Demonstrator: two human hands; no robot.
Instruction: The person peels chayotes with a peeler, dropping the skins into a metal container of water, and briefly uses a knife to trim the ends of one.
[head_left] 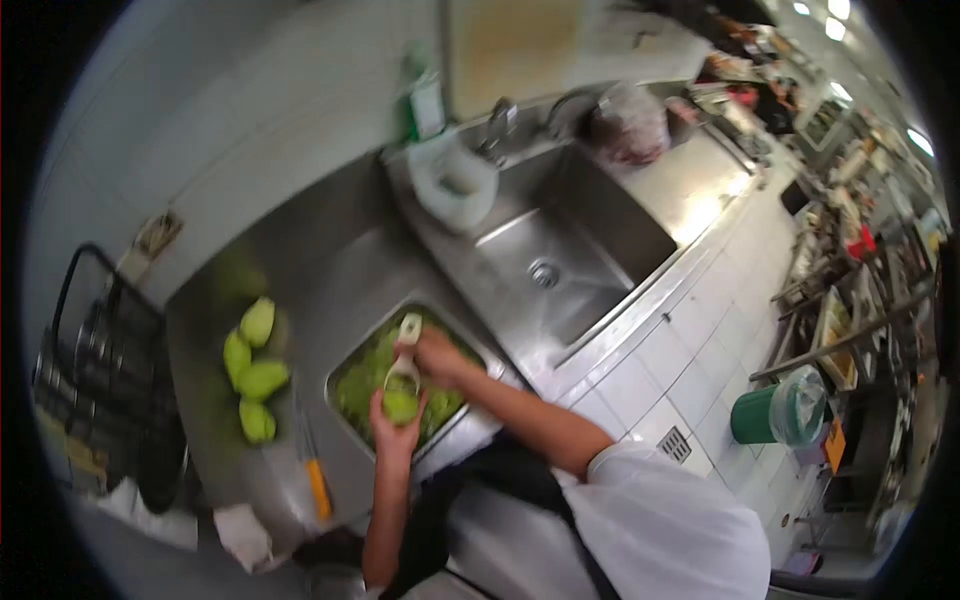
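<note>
Over a rectangular metal tray (465,352) filled with green pieces, my left hand (396,432) holds a light green vegetable (401,405) from below. The fingers of my right hand (432,355) are wrapped round a pale-handled peeler (410,328), whose looped head lies against the top of the vegetable. Several whole green vegetables (263,380) lie on the steel counter to the left. Between them and the tray is a knife with an orange handle (318,488).
A steel sink (545,272) with a faucet (500,125) lies beyond the tray. Nearby are a white container (455,185), a green bottle (425,105) and a filled plastic bag (630,125). A black rack (105,350) stands left; a green bin (755,415) stands right.
</note>
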